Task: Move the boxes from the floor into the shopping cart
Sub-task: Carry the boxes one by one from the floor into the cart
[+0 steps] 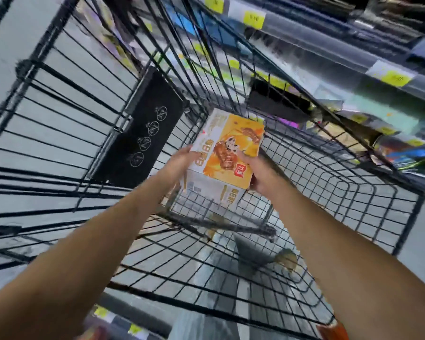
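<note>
An orange and white snack box (227, 149) is inside the black wire shopping cart (304, 182), low over the mesh bottom at the far end. My left hand (182, 161) presses against the box's left side. My right hand (258, 177) grips its right near corner, with the thumb on the orange top face. Both forearms reach down into the cart from the near edge. I cannot tell whether the box touches the mesh floor.
A black plastic child-seat flap (142, 133) with warning icons stands on the cart's left inner side. Store shelves (353, 57) with yellow price tags and packaged goods run along the right. Grey floor shows through the wires.
</note>
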### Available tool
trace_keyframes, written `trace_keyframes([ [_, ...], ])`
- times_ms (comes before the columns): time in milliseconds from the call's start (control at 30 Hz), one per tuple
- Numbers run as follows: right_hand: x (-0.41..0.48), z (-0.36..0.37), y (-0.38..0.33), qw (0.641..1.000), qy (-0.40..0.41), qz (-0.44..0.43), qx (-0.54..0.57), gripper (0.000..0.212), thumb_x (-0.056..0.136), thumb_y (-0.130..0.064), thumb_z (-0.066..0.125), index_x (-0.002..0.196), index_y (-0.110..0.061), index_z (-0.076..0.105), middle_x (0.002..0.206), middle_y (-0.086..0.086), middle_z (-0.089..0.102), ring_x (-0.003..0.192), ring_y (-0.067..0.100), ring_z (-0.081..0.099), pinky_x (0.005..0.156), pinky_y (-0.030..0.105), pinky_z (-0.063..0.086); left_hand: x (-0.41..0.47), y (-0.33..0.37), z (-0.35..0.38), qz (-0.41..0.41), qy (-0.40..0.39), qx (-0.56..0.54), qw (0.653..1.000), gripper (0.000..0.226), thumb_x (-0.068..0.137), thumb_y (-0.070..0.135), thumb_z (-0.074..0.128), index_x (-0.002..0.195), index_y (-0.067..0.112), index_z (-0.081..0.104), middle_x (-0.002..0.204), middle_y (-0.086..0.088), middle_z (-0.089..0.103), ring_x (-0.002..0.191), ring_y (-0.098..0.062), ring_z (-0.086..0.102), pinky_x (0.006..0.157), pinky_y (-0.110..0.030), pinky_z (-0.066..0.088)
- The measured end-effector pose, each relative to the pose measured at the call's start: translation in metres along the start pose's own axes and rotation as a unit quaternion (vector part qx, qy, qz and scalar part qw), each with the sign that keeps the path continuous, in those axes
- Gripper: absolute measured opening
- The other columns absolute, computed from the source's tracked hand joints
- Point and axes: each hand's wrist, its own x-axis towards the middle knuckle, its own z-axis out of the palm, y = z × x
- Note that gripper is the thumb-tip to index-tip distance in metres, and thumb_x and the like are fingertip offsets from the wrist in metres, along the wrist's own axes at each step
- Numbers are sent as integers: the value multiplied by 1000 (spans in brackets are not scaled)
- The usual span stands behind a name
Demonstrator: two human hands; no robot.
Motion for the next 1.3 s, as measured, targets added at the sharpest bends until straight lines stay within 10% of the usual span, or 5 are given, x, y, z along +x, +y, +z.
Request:
trace_keyframes([
  [233,52,41,18,993,65,5,93,70,83,-30,74,143,-20,37,129,9,62,109,31,63,94,54,51,59,1,-19,40,55,181,981,23,89,-5,43,91,14,55,68,2,51,48,3,49,45,-11,36],
  [633,65,32,21,996,-43,-45,61,52,89,-13,59,138,-23,45,139,4,52,131,25,46,106,46,38,70,-7,-29,30,-5,158,987,40,81,-8,54,118,8,57,106,0,63,102,-20,58,73,-22,47],
  [767,40,20,16,997,-60,-42,28,57,87,-25,60,142,-24,44,128,-4,60,122,20,53,94,38,43,49,-3,6,32,-30,136,990,25,92,-1,55,114,11,53,99,1,55,73,3,56,53,0,40],
  [933,-14,-13,9,994,-53,-79,61,19,93,-16,57,111,-21,56,102,-2,66,98,20,62,78,31,47,16,0,53,36,1,90,995,35,89,9,60,124,12,55,126,-4,57,110,-15,57,88,-28,45],
  [1300,-170,-183,51,976,-37,-176,125,20,98,-26,50,103,-13,64,109,8,71,93,21,68,88,33,49,-113,20,221,161,-27,89,983,25,91,12,60,117,12,61,91,6,69,78,-5,69,82,-31,52],
])
